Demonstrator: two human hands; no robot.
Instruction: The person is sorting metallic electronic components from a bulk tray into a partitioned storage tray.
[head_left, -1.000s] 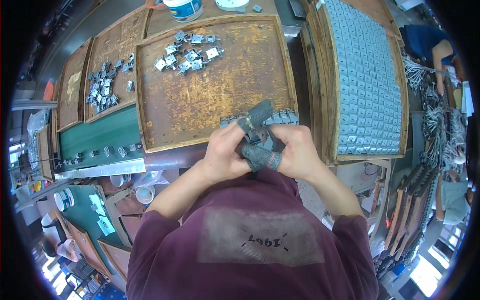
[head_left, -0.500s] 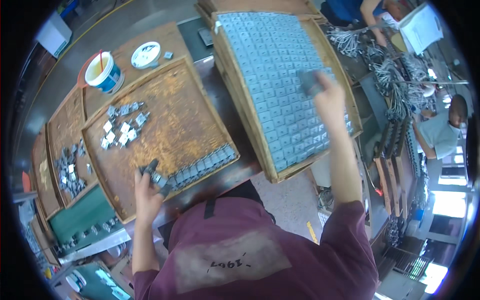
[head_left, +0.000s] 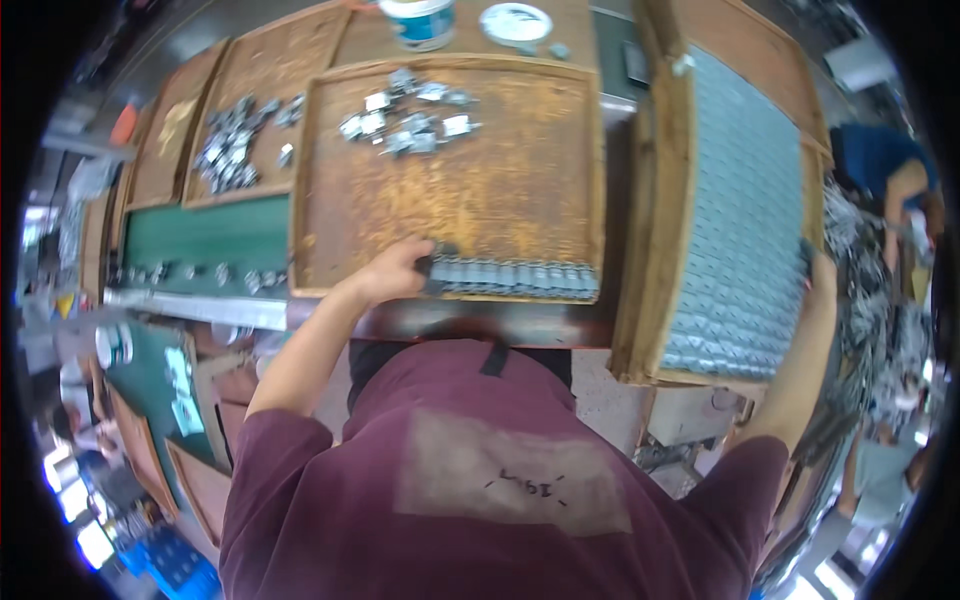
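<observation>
While the left hand (head_left: 398, 272) works low at the near edge of a wooden tray (head_left: 530, 185), the right hand (head_left: 822, 280) reaches out to the right edge of a second, pale-filled tray (head_left: 672, 225). A row of metal parts (head_left: 515, 277) stands side by side along the first tray's near edge, running from near the middle of that edge to the near right corner. The left hand's fingertips, dark-covered, are at the row's left end; whether they grip the end part or merely rest against it, one cannot tell. The right hand is blurred, with a dark patch at its fingertips, and the pictures do not show whether its fingers are open, closed or holding anything.

Loose metal parts (head_left: 420, 120) lie in a cluster toward the first tray's far left corner, well apart from the row. In the second tray, close ranks of pale blue-grey parts (head_left: 745, 220) reach down to the near edge. The dark counter (head_left: 480, 325) shows its front edge between the first tray and the person's purple shirt (head_left: 490, 450).

Beyond the first tray's far edge stand a white-and-blue bucket (head_left: 418, 25) and, to its right, a round white lid (head_left: 515, 25). To the left, another tray carries a heap of metal pieces (head_left: 230, 150), above a green surface (head_left: 215, 235) where small parts (head_left: 222, 273) are strung along the near edge. At far right, a co-worker in a blue sleeve (head_left: 872, 160) extends an arm.
</observation>
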